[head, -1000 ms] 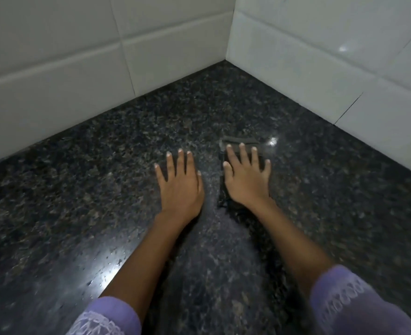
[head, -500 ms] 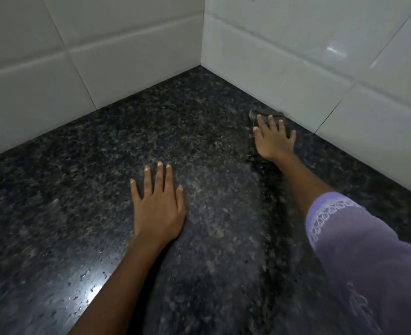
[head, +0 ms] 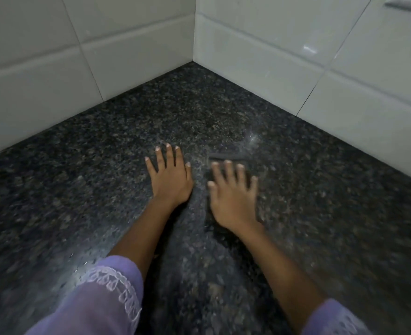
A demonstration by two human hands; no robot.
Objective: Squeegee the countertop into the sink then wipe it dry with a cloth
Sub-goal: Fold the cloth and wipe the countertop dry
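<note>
A dark speckled granite countertop (head: 83, 194) fills the head view, running into a tiled corner. My right hand (head: 233, 197) lies flat with fingers spread, pressing a dark folded cloth (head: 226, 156) against the stone; only the cloth's far edge shows past the fingertips, and both are blurred. My left hand (head: 169, 176) rests palm-down on the bare counter just left of it, fingers apart, holding nothing. No squeegee and no sink are in view.
White wall tiles (head: 127, 54) rise at the back left and back right, meeting at a corner (head: 194, 59). Water droplets glint on the counter near my left sleeve (head: 98, 293). A faint streak marks the stone beyond the cloth.
My right hand has dragged the cloth back from the right-hand wall toward the middle, ending beside my left hand. The left hand has stayed flat on the counter.
</note>
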